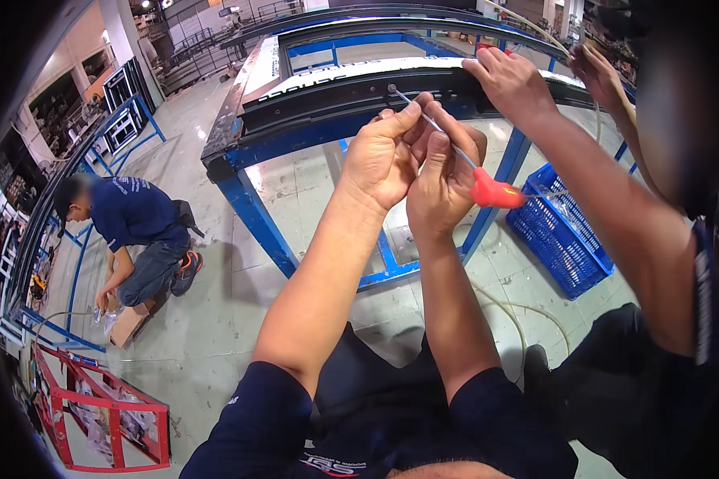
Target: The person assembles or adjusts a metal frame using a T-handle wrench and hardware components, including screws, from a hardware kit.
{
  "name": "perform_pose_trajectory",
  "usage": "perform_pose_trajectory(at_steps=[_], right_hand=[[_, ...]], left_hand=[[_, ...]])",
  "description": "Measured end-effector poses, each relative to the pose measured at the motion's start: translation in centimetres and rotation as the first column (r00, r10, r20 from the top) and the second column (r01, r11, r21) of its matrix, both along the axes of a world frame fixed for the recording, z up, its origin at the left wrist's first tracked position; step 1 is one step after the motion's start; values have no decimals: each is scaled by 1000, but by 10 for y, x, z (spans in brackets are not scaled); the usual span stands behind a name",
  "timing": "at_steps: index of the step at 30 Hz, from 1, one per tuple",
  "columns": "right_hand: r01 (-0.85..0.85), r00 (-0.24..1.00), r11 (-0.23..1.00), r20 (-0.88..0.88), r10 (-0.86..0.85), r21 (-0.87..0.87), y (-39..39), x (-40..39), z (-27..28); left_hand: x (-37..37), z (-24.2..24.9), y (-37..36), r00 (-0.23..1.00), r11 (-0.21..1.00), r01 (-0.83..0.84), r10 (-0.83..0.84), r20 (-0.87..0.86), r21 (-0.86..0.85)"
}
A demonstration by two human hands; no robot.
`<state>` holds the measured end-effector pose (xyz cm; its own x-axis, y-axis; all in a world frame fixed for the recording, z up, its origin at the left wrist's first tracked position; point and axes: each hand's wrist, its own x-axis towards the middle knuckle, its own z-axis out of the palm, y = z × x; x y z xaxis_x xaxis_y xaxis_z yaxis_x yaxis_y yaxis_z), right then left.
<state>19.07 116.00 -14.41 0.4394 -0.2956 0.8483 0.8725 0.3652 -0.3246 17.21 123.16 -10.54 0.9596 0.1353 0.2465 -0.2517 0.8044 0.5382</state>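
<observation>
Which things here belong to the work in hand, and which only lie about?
In use:
left hand and right hand, together gripping the red-handled screwdriver
black frame, where its tip points
co-worker's hand on that frame

Lying about:
blue crate
red rack
hose on floor

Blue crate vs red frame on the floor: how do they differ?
The blue crate is a closed-sided plastic mesh basket; the red frame is an open skeleton of bars. The blue crate sits on the right beside the blue stand; the red frame lies lower left, near the crouching person. The red frame holds clear plastic wrapping; the blue crate's contents cannot be made out. Both rest on the floor.
</observation>
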Motion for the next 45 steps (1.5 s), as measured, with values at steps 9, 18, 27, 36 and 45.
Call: perform_pose_trajectory(at_steps=[9, 18, 27, 36, 45], right_hand=[[64, 998, 998, 4, -64, -4, 1, 3, 1], [142, 988, 976, -29, -149, -163, -6, -1, 3], [171, 969, 981, -163, -185, -95, -2, 2, 4], [129, 978, 976, -142, -155, -175, -16, -6, 14], [103, 994, 981, -22, -108, -167, -16, 0, 11]], left_hand=[[1, -3, 3, 1000, 1000, 4, -4, -3, 28], [5, -8, 11, 1000, 999, 30, -30, 6, 44], [-2, 6, -3, 1000, 1000, -9, 9, 7, -25], [-33, -8, -18, 627, 458, -774, 650, 429, 437], [-15, 82, 59, 543, -654, -658, -68, 837, 374]])
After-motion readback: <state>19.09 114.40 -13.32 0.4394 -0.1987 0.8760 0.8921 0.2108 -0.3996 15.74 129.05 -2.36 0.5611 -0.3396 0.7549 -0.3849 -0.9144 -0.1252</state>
